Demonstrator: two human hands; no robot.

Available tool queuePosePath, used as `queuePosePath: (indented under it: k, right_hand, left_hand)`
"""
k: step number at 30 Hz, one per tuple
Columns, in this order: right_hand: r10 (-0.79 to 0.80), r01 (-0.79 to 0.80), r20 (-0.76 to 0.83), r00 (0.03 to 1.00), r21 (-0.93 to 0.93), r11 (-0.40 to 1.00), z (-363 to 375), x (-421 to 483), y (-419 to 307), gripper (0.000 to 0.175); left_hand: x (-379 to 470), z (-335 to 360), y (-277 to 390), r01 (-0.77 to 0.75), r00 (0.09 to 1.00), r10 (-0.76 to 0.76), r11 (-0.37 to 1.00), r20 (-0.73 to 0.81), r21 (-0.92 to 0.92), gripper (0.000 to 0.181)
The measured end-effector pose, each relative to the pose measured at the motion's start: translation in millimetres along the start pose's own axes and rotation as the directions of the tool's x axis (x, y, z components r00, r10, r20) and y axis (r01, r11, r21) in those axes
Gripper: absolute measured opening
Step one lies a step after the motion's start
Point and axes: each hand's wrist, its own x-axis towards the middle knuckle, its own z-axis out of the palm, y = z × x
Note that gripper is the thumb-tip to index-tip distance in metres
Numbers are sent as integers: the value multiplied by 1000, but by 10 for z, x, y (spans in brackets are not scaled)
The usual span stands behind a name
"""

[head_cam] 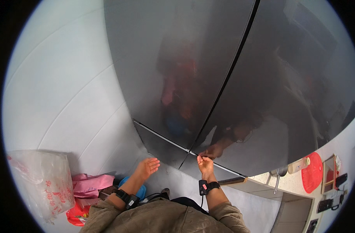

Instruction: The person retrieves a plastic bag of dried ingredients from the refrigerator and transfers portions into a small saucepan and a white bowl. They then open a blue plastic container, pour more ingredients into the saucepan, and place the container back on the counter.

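Observation:
A large dark glossy refrigerator [177,72] with several doors stands before me, its black vertical gap [224,84] meeting a pale horizontal strip [163,136]. My right hand [205,163] is at that strip, just right of where the gaps cross, fingertips at the edge of a door; whether they grip it is unclear. My left hand [149,166] hangs in the air to the left, fingers extended, holding nothing. Both wrists wear black strapped devices. The doors look closed and mirror my arm.
At the left are a large clear plastic bag [46,183], a pink striped cloth [91,183], a red bag [78,214] and a blue basin [141,190]. A counter [262,178] at the right bears a pan [279,172] and a red board [312,172].

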Motion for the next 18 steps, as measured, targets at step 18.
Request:
queuePosePath:
  k: [18]
  right_hand:
    - [358,-458,-290,888,-635,622,-390,-1800,-237,29]
  left_hand:
    - [-434,438,-200,-147,961,103,976,255,159,38]
